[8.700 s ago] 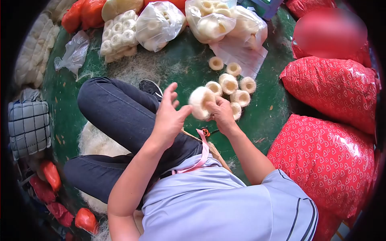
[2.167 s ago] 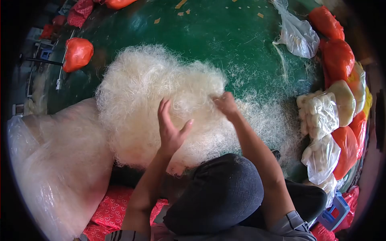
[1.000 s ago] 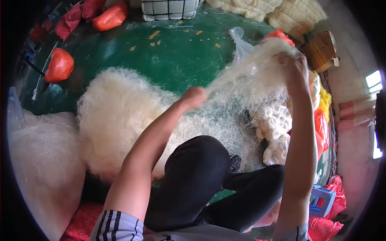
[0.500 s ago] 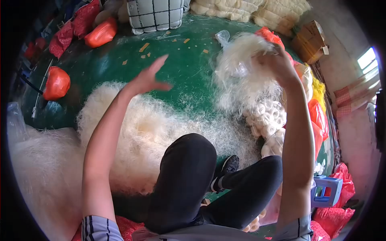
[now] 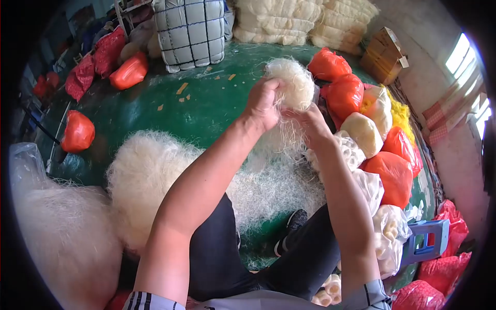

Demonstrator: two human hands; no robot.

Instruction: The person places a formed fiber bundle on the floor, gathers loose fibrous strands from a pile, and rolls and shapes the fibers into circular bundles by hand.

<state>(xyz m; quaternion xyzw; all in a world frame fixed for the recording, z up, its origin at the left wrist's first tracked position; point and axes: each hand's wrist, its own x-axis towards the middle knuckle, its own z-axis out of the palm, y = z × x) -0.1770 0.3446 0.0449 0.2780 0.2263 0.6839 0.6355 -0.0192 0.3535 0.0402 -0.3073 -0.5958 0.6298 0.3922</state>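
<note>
Out in front of me a bundle of pale, hair-like fibre (image 5: 293, 87) is bunched up between my hands, with loose strands trailing below it. My left hand (image 5: 264, 103) grips its left side, the fingers curled into the strands. Under the bundle's lower right side, my right hand (image 5: 311, 123) is closed on the same fibre; some of its fingers are hidden. A big fluffy heap of the fibre (image 5: 150, 181) lies on the floor to the left of my legs. Thin scattered strands (image 5: 279, 191) cover the floor between the heap and my feet.
Along the right stand red plastic bags (image 5: 390, 175), clear bags of white rolls (image 5: 388, 232) and a blue plastic stool (image 5: 429, 240). A strapped grey bale (image 5: 190, 33), cream fibre bales (image 5: 276, 20) and a cardboard box (image 5: 382, 57) are at the back. A full clear sack (image 5: 67, 243) sits at left.
My hands were wide apart, the left one spread and bare, the right beside a loose, flared tuft. Now they have come together and both hold the fibre, gathered into a rounder bundle.
</note>
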